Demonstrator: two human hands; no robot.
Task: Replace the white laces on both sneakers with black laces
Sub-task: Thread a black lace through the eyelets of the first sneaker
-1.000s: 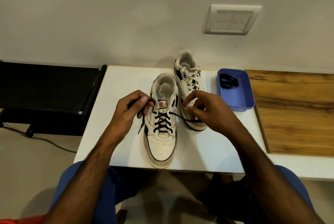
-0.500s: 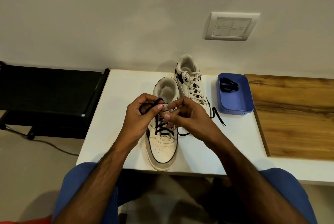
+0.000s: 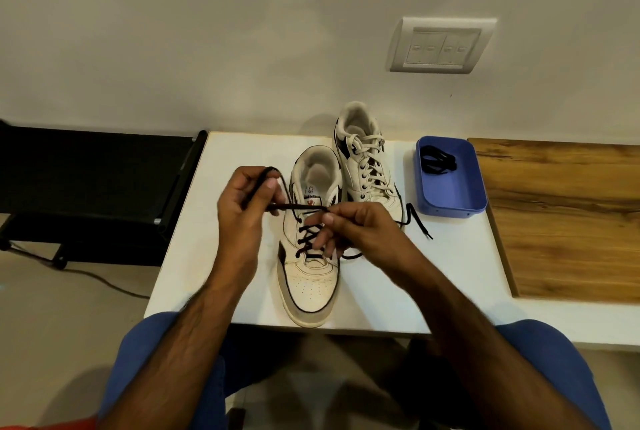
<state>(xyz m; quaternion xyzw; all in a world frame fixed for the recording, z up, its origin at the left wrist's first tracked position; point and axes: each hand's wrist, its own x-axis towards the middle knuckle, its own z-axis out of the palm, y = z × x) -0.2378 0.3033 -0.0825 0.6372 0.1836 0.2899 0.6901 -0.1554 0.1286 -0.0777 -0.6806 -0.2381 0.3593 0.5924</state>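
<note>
**Near sneaker laced in black, now onto the knot**

Left hand (image 3: pixel 242 207) has its fingers curled round one end of the black lace (image 3: pixel 298 206), with a bit of it looping up over the top of the fist. Right hand (image 3: pixel 349 232) pinches the other part of the same lace between thumb and forefinger, the rest of its fingers hanging loose over the tongue. Between the two hands the lace runs pretty much taut across the top of the near sneaker (image 3: pixel 311 277).

That shoe already has black criss-crosses up its eyelets, so my read is that threading is finished here and this is the tying step. Next move probably calls for crossing the two ends and pulling them snug without yanking the lacing uneven. The right-side tail trails off onto the white table (image 3: pixel 214 256), out to the right of the shoe, so there's slack to gather first.

The far sneaker (image 3: pixel 363 166), just behind and touching the near one, is still in its white laces (image 3: pixel 369 159), so roughly half the job is left. The second black lace (image 3: pixel 438 161) sits bunched in the blue tray (image 3: pixel 450 197) to the right, near the wooden board (image 3: pixel 561 214).
</note>
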